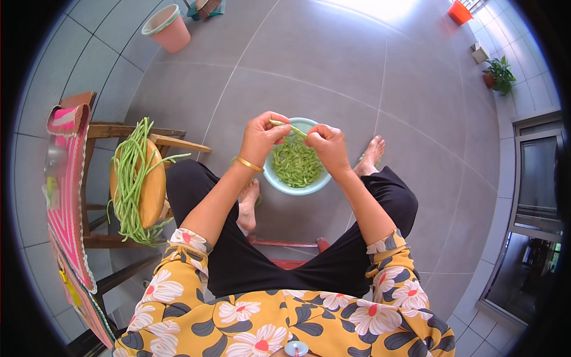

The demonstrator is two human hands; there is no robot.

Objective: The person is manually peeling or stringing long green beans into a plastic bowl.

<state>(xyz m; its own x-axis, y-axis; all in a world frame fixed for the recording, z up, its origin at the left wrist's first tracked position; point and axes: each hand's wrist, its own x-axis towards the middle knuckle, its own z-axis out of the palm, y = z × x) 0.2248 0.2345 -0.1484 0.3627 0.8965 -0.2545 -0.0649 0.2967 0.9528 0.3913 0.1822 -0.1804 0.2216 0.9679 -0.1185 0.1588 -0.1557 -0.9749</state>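
A green long bean point(298, 130) is stretched between my two hands, over a light blue plastic basin point(298, 190) on the floor. My left hand point(263, 136), above a gold bangle on the wrist, pinches one end, with a short piece showing past the fingers. My right hand point(328, 142) grips the other end. Short pieces of green bean point(296, 165) lie heaped in the basin. At my left, a bunch of whole long beans point(131, 187) lies on a round wooden stool seat point(154, 201), some hanging over its edge.
A wooden chair point(113, 130) with a pink-and-white woven cover point(71, 169) stands at the left. Farther off are a pink bin point(171, 35), a dustpan point(216, 10), a red-orange bucket point(459, 13) and a potted plant point(502, 76). My bare feet flank the basin.
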